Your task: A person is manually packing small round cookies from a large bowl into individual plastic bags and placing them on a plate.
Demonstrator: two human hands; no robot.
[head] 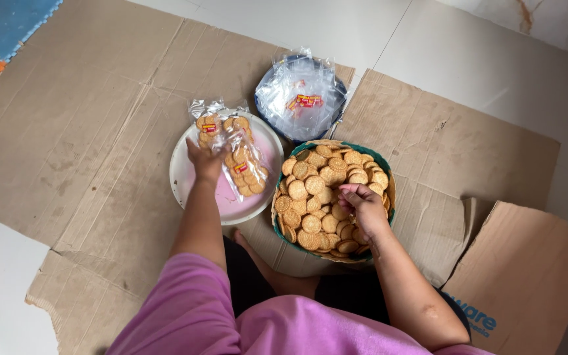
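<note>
Head view: hands (204,160) (360,202) touch crinkly packet (243,169), round biscuits (310,187)

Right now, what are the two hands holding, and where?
The left hand grips a clear biscuit packet by its end. The right hand pinches round biscuits in the basket; exact grip unclear.

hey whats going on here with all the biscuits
A person sits on flattened cardboard on the floor. Their left hand rests on clear packets of biscuits lying on a round pink plate. Their right hand, fingers curled, is in a green-rimmed basket full of loose round biscuits. Behind these stands a dark bowl holding a pile of empty clear bags.
</note>
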